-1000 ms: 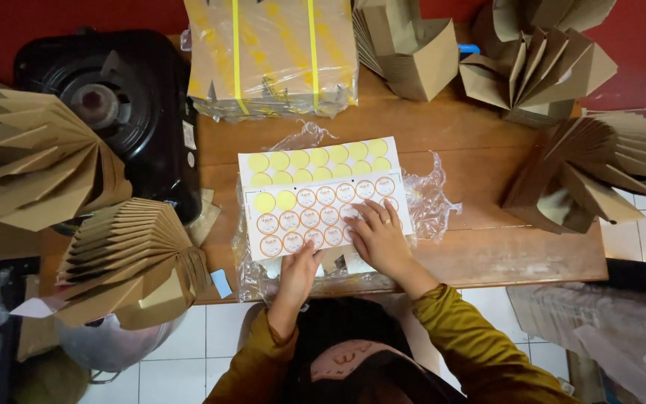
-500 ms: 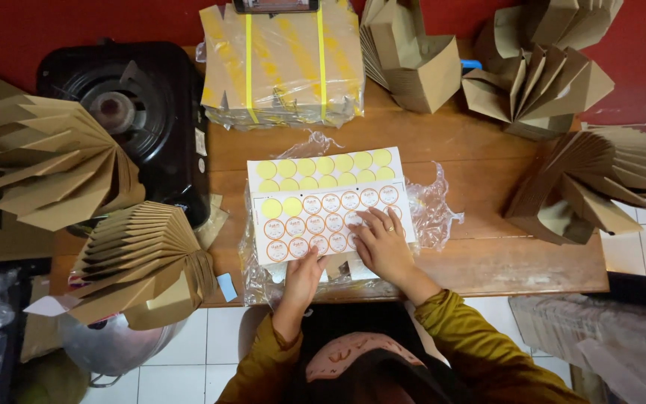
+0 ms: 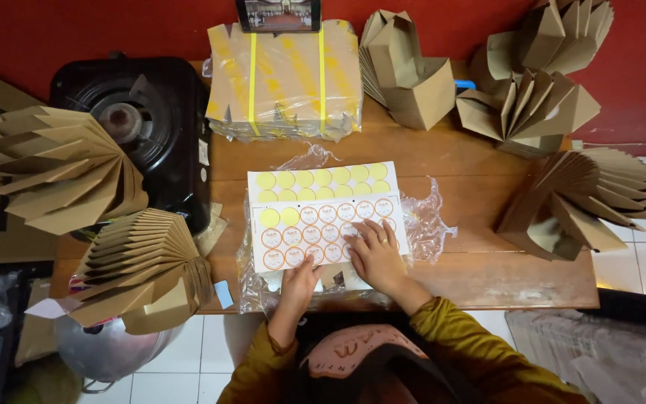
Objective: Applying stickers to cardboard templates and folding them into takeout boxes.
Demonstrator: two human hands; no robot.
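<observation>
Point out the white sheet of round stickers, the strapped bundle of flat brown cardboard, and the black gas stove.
white sheet of round stickers [image 3: 323, 213], head view, on the sheet's middle rows.
strapped bundle of flat brown cardboard [image 3: 284, 78], head view, on its top face between the yellow straps.
black gas stove [image 3: 132, 120], head view, near the burner.

left hand [image 3: 298, 282]: fingers curled, pointed forward, forearm bent | right hand [image 3: 374, 254]: laid flat, palm down, fingers spread

The tabletop [image 3: 487, 187] is brown wood, smooth with a dull sheen. On it lies a glossy paper sticker sheet [image 3: 323, 213] over crinkled clear plastic wrap [image 3: 428, 224]. Beside the sheet stand matt brown kraft-paper boxes [image 3: 405, 75].
</observation>
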